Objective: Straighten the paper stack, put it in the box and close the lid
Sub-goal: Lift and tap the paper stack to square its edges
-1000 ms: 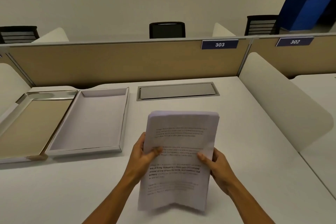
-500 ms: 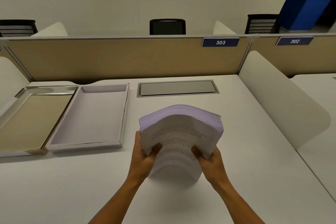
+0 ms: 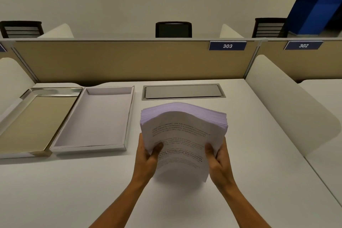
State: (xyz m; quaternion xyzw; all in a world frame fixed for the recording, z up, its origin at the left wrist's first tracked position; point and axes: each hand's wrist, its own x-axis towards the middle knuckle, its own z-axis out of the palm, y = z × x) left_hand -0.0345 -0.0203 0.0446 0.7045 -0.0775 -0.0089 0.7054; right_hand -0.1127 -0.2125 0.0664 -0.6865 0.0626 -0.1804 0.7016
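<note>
Both hands grip one paper stack (image 3: 183, 135) over the white table (image 3: 74, 190), near its front centre. The left hand (image 3: 148, 159) is closed on the stack's left edge, thumb across the printed top sheet, fingers hidden beneath. The right hand (image 3: 219, 161) is closed on the right edge in the same manner, thumb on top. The stack is tilted with its far end raised and bowed upward across its width; the far edge shows the sheet ends fanned and uneven. Whether the near edge touches the table cannot be told; it is blurred.

The box (image 3: 92, 122) lies on the table to the left of the stack, well apart from both hands. It is a shallow white tray with silver rims, open and holding nothing visible. Its lid (image 3: 33, 122) lies just beside it on the left, inner face up, with a tan inside and a reflective silver rim; the two appear to touch along their adjoining long sides.

Behind the stack a grey cable hatch (image 3: 183, 92) sits flush in the table. A tan partition (image 3: 120, 61) runs along the far edge, carrying a blue plate (image 3: 227, 45) marked 303. A white divider (image 3: 288, 109) bounds the table on the right.
</note>
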